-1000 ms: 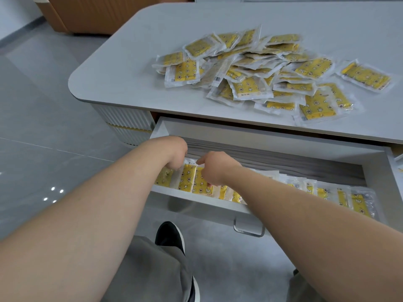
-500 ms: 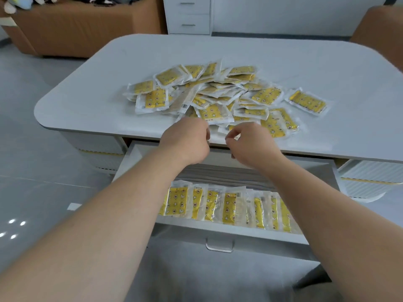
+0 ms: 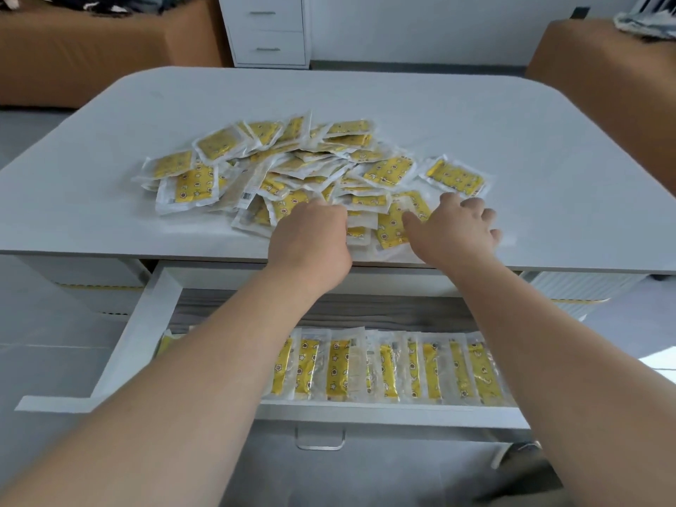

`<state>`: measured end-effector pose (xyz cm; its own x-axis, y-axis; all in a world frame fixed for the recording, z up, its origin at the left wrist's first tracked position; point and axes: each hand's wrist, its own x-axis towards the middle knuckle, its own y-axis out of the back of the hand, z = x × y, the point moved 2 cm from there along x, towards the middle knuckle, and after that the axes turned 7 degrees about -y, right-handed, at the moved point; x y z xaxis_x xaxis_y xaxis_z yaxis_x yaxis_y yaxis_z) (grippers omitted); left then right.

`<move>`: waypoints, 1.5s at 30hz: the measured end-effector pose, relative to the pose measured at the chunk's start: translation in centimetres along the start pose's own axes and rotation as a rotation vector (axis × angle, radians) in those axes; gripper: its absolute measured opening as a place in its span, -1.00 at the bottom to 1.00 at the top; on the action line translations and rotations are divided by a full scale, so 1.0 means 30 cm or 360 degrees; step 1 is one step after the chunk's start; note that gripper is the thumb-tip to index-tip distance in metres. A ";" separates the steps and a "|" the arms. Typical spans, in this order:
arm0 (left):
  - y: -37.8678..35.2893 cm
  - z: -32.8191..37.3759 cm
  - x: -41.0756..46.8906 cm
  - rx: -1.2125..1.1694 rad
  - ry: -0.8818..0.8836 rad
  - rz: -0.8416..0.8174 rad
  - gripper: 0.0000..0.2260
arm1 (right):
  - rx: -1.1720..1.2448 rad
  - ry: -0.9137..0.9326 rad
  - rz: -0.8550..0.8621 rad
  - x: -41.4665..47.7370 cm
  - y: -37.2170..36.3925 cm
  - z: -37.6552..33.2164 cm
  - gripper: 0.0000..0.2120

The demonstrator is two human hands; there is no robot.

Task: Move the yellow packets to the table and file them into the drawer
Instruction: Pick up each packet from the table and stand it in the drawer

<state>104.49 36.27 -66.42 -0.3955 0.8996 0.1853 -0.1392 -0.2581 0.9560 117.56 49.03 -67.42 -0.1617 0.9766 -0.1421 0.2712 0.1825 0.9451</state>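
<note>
A loose pile of yellow packets (image 3: 292,166) in clear wrappers lies on the grey table (image 3: 475,115), toward its near edge. My left hand (image 3: 311,236) reaches into the near side of the pile, its fingers curled down onto a packet and partly hidden. My right hand (image 3: 457,228) lies spread and flat on the packets beside it, thumb on one yellow packet (image 3: 393,225). Below the table edge the white drawer (image 3: 146,323) stands pulled out. A row of yellow packets (image 3: 384,367) stands on edge along its front, part of it hidden by my forearms.
A single packet (image 3: 453,175) lies just right of the pile. A white drawer cabinet (image 3: 269,31) stands against the far wall, with a brown sofa (image 3: 91,49) left and another (image 3: 603,67) right. The drawer's handle (image 3: 320,439) juts toward me over grey floor.
Both hands rose out of the drawer, crossed the table edge and now rest on the pile. My right hand spread its fingers; the view tilted up.
</note>
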 end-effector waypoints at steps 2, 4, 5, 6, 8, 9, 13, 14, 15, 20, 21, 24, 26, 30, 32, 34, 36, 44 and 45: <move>-0.006 0.008 0.008 0.0054 -0.0066 0.0035 -0.86 | -0.0049 -0.0048 -0.0080 0.019 -0.016 0.009 -0.15; -0.008 0.018 0.016 0.0052 -0.0097 0.0053 -0.85 | -0.0147 -0.0058 -0.0149 0.041 -0.035 0.018 -0.04; -0.009 0.022 0.020 0.0042 -0.0101 0.0055 -0.84 | -0.0193 -0.0056 -0.0173 0.050 -0.044 0.022 -0.01; -0.010 0.027 0.023 0.0035 -0.0102 0.0055 -0.84 | -0.0214 -0.0054 -0.0185 0.056 -0.050 0.024 0.00; -0.013 0.033 0.028 0.0027 -0.0109 0.0067 -0.83 | -0.0185 -0.0034 -0.0156 0.064 -0.055 0.026 -0.07; -0.015 0.035 0.030 0.0024 -0.0112 0.0070 -0.83 | -0.0149 -0.0017 -0.0125 0.064 -0.050 0.027 -0.13; -0.020 0.042 0.033 0.0050 -0.0132 0.0062 -0.83 | 0.0079 -0.0040 -0.0046 0.063 -0.022 0.030 -0.29; -0.022 0.044 0.033 0.0067 -0.0133 0.0055 -0.83 | 0.0122 -0.0054 -0.0033 0.065 -0.021 0.032 -0.31; -0.024 0.046 0.033 0.0076 -0.0133 0.0051 -0.83 | 0.0191 -0.0069 -0.0024 0.065 -0.018 0.034 -0.34; -0.032 0.049 0.029 -0.0045 -0.0082 0.0045 -0.83 | 0.1060 -0.0159 -0.0141 0.060 0.008 0.047 -0.62; -0.033 0.050 0.027 -0.0108 -0.0056 0.0045 -0.84 | 0.1204 -0.0207 -0.0154 0.058 0.014 0.050 -0.66; -0.032 0.050 0.024 -0.0291 0.0026 0.0069 -0.86 | 0.1589 -0.0324 -0.0122 0.056 0.022 0.055 -0.71; -0.028 0.044 0.022 -0.0317 0.0048 0.0100 -0.87 | 0.1788 -0.0338 -0.0058 0.052 0.030 0.054 -0.70; -0.026 0.028 0.021 0.0067 -0.0014 0.0134 -0.88 | 0.2055 -0.0379 -0.0069 0.041 0.046 0.052 -0.66; -0.030 0.027 0.023 0.0287 -0.0017 0.0055 -0.89 | 0.2113 -0.0452 -0.0140 0.032 0.042 0.056 -0.82; -0.039 0.023 0.024 0.0351 -0.0025 -0.0008 -0.87 | 0.2210 -0.0562 -0.0233 0.018 0.040 0.059 -0.91; -0.047 0.023 0.022 0.0258 -0.0066 0.0025 -0.85 | 0.2315 -0.0645 -0.0332 0.011 0.035 0.060 -0.89; 0.010 0.044 0.038 -0.1820 0.0552 0.0089 -0.72 | 0.2498 -0.0176 -0.0935 -0.058 0.054 -0.012 -0.89; 0.014 0.038 0.040 -0.2071 0.0623 0.0095 -0.75 | 0.2417 -0.0065 -0.1052 -0.070 0.049 -0.022 -0.88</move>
<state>104.98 37.63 -65.53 -0.6302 0.7736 -0.0658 -0.7755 -0.6314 0.0042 117.68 47.18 -65.52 -0.6015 0.6876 -0.4068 0.7933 0.4541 -0.4056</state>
